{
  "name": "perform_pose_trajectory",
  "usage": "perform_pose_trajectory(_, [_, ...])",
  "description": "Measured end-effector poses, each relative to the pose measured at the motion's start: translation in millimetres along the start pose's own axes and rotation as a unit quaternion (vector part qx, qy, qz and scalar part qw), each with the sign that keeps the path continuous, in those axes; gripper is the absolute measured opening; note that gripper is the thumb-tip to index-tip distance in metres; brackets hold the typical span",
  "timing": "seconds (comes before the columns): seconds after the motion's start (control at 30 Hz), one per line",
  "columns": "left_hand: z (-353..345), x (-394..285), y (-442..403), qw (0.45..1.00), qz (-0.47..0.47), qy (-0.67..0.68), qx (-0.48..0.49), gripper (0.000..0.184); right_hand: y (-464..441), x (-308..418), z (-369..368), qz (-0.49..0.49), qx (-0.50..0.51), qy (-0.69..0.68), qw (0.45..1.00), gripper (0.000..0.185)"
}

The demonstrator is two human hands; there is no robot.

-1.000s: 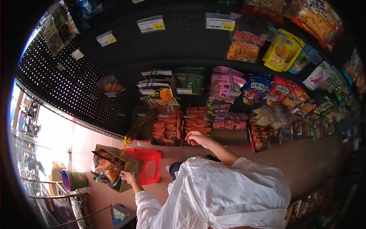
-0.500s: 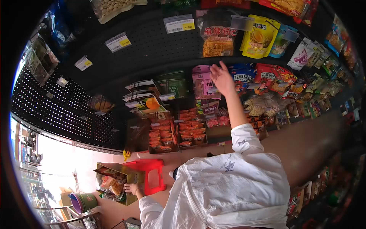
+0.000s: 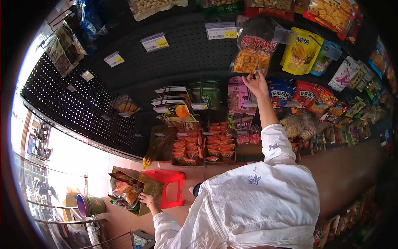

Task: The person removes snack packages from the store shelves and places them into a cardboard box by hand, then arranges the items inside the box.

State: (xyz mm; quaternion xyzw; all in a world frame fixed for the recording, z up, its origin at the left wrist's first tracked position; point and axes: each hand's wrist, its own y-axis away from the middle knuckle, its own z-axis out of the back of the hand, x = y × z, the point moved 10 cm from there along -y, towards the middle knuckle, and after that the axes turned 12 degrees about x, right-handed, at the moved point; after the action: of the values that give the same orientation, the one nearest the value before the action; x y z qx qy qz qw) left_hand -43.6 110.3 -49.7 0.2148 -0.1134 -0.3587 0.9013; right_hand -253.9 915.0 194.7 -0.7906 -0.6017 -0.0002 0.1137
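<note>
My right hand (image 3: 258, 85) is raised to the lower edge of a clear snack bag (image 3: 251, 60) with red lettering, hanging on the black pegboard rack. Its fingers are spread at the bag's bottom corner and appear to touch it without closing round it. Lower left, my left hand (image 3: 147, 199) grips the edge of an open cardboard box (image 3: 154, 189). Inside the tilted box lie several packaged snacks (image 3: 125, 191). Part of the box overlaps a red plastic stool (image 3: 178, 178), which seems to support it.
Yellow snack pouches (image 3: 302, 52) hang right of the clear bag. Below are pink bags (image 3: 238, 93) and cartons of small orange packets (image 3: 219, 147). Price tags (image 3: 155, 42) stick out from the black pegboard (image 3: 182, 52). A green and purple bucket (image 3: 93, 206) stands at lower left.
My right hand has moved up to the bottom of the clear snack bag, which now hangs slightly tilted. My left hand stays at the box. The whole view has shifted a little.
</note>
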Motion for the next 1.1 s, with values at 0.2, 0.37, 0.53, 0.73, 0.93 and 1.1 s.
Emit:
perform_pose_trajectory(0.2, [10, -10, 18, 0.998, 0.018, -0.038, 0.038, 0.095, 27, 11, -56, 0.110, 0.083, 0.029, 0.990, 0.034])
perform_pose_trajectory(0.37, [-3, 0, -15, 0.999, -0.001, -0.036, 0.000, 0.089, 54, 12, -96, 0.077, 0.130, -0.009, 0.988, 0.047])
perform_pose_trajectory(0.53, [11, -10, 17, 0.999, 0.025, -0.015, 0.037, 0.080, 75, 11, -111, 0.055, 0.155, 0.016, 0.986, 0.049])
perform_pose_trajectory(0.73, [5, -6, 9, 0.999, 0.016, -0.014, 0.037, 0.080, 103, 16, -100, 0.034, 0.166, 0.017, 0.985, 0.060])
perform_pose_trajectory(0.93, [12, -12, 18, 0.999, 0.010, -0.007, 0.033, 0.079, 147, 26, -92, 0.049, 0.122, 0.076, 0.988, 0.061])
perform_pose_trajectory(1.1, [11, -10, 10, 0.999, 0.005, -0.030, 0.010, 0.079, 170, 38, -73, 0.060, 0.086, 0.076, 0.992, 0.058])
